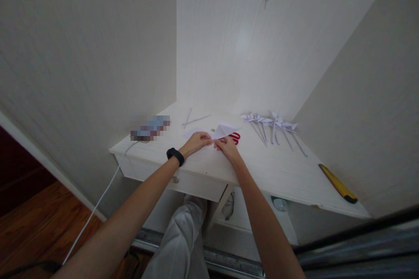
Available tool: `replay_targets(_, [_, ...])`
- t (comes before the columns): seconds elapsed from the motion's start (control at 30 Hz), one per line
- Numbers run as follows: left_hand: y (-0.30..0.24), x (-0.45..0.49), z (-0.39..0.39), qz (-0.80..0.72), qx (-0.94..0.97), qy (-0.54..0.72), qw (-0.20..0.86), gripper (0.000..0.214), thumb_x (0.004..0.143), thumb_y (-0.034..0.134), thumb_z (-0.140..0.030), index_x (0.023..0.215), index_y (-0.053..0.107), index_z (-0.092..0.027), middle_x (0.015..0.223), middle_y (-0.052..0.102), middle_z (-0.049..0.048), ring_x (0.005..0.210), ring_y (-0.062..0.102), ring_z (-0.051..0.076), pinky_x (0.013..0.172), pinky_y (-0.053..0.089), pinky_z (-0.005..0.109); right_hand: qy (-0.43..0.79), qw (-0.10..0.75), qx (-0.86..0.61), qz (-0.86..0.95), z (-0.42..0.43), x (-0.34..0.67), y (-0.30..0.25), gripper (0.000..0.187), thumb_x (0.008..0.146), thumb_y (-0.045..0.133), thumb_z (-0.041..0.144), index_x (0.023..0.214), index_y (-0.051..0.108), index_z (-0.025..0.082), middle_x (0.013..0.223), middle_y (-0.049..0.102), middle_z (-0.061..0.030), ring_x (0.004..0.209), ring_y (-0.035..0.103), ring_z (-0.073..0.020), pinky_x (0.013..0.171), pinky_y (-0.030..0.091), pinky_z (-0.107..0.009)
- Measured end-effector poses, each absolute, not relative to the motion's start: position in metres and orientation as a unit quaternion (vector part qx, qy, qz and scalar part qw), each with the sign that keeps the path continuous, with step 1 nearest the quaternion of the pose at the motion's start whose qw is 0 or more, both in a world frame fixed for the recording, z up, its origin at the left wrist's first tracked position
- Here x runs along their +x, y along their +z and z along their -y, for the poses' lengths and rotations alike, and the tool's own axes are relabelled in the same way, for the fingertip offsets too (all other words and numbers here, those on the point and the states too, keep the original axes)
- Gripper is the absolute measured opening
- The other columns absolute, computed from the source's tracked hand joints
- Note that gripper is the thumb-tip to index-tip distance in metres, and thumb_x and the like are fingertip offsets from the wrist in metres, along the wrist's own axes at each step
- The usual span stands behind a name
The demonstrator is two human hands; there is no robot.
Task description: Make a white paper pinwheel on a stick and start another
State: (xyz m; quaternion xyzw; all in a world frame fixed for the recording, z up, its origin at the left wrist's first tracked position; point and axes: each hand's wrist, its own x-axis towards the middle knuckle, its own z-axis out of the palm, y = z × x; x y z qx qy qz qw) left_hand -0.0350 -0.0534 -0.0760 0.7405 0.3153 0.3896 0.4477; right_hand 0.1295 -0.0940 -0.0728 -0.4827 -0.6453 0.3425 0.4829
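Note:
My left hand (198, 141) and my right hand (227, 146) meet above the white desk, fingertips almost touching. Both pinch a piece of white paper (225, 130), whose pointed flap rises over my right fingers. Red-handled scissors (235, 137) lie just beyond my right hand, partly covered by the paper and the hand. Behind my left hand another pale paper (193, 132) rests on the desktop. My left wrist wears a black band.
Thin paper sticks (195, 119) lie at the back. Several paper pinwheel-like pieces on sticks (273, 122) sit at the right. A yellow-and-black cutter (338, 184) lies near the right edge. A blurred-out device (150, 128) with a white cable (106, 192) is at the left.

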Motion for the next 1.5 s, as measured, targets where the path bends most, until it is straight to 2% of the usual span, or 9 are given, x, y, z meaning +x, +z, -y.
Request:
replay_targets(0.2, [-0.0736, -0.0354, 0.0567, -0.311, 0.735, 0.393, 0.458, 0.020, 0.068, 0.063, -0.032, 0.070, 0.063, -0.012, 0.066, 0.061, 0.0017, 0.063, 0.054, 0.012, 0.062, 0.038, 0.024, 0.331, 0.487, -0.491, 0.641, 0.0926, 0.1304, -0.0751, 0.019, 0.071, 0.058, 0.034, 0.063, 0.055, 0.017, 0.055, 0.060, -0.0013, 0.046, 0.050, -0.0099, 0.048, 0.039, -0.023])
replay_targets(0.4, [-0.0723, -0.0341, 0.0567, -0.311, 0.729, 0.404, 0.458, 0.018, 0.068, 0.064, -0.031, 0.068, 0.062, -0.013, 0.064, 0.060, 0.0012, 0.061, 0.053, 0.012, 0.062, 0.039, 0.024, 0.331, 0.535, -0.489, 0.604, 0.0883, 0.1335, -0.0787, 0.019, 0.068, 0.061, 0.035, 0.068, 0.054, 0.017, 0.056, 0.060, -0.0006, 0.046, 0.051, -0.0109, 0.048, 0.040, -0.023])
replay_targets(0.63, [-0.0736, -0.0334, 0.0547, -0.316, 0.731, 0.409, 0.446, 0.018, 0.068, 0.063, -0.030, 0.068, 0.062, -0.012, 0.063, 0.060, 0.0016, 0.061, 0.053, 0.012, 0.061, 0.039, 0.024, 0.314, 0.554, -0.529, 0.561, 0.0897, 0.1316, -0.0765, 0.017, 0.064, 0.062, 0.033, 0.058, 0.056, 0.018, 0.054, 0.059, -0.0001, 0.048, 0.049, -0.0096, 0.049, 0.039, -0.022])
replay_targets(0.8, [-0.0736, -0.0339, 0.0547, -0.323, 0.732, 0.409, 0.439, 0.017, 0.068, 0.063, -0.029, 0.069, 0.062, -0.012, 0.064, 0.061, 0.0014, 0.061, 0.053, 0.011, 0.061, 0.038, 0.024, 0.326, 0.528, -0.520, 0.587, 0.0907, 0.1322, -0.0752, 0.023, 0.067, 0.060, 0.037, 0.057, 0.053, 0.017, 0.051, 0.057, -0.0011, 0.045, 0.047, -0.0099, 0.047, 0.037, -0.023])
replay_targets(1.03, [-0.0749, -0.0348, 0.0527, -0.317, 0.734, 0.415, 0.435, 0.015, 0.068, 0.063, -0.026, 0.070, 0.062, -0.012, 0.065, 0.061, 0.0013, 0.062, 0.054, 0.011, 0.062, 0.039, 0.024, 0.366, 0.494, -0.478, 0.627, 0.0963, 0.1298, -0.0733, 0.022, 0.070, 0.061, 0.037, 0.074, 0.055, 0.016, 0.059, 0.061, -0.0012, 0.047, 0.048, -0.0095, 0.048, 0.037, -0.022])
replay_targets(1.33, [-0.0740, -0.0352, 0.0535, -0.310, 0.731, 0.413, 0.446, 0.018, 0.067, 0.064, -0.030, 0.067, 0.061, -0.012, 0.063, 0.060, 0.0010, 0.061, 0.053, 0.011, 0.062, 0.038, 0.024, 0.359, 0.535, -0.475, 0.600, 0.0921, 0.1309, -0.0759, 0.022, 0.070, 0.061, 0.035, 0.065, 0.047, 0.018, 0.057, 0.061, -0.0008, 0.046, 0.048, -0.0090, 0.048, 0.037, -0.022])
replay_targets(1.5, [-0.0775, -0.0353, 0.0510, -0.305, 0.732, 0.410, 0.451, 0.020, 0.067, 0.064, -0.032, 0.069, 0.061, -0.012, 0.065, 0.060, 0.0010, 0.062, 0.052, 0.011, 0.061, 0.038, 0.023, 0.362, 0.531, -0.469, 0.606, 0.0938, 0.1307, -0.0749, 0.021, 0.070, 0.060, 0.036, 0.066, 0.050, 0.018, 0.058, 0.061, -0.0006, 0.047, 0.048, -0.0095, 0.048, 0.037, -0.023])
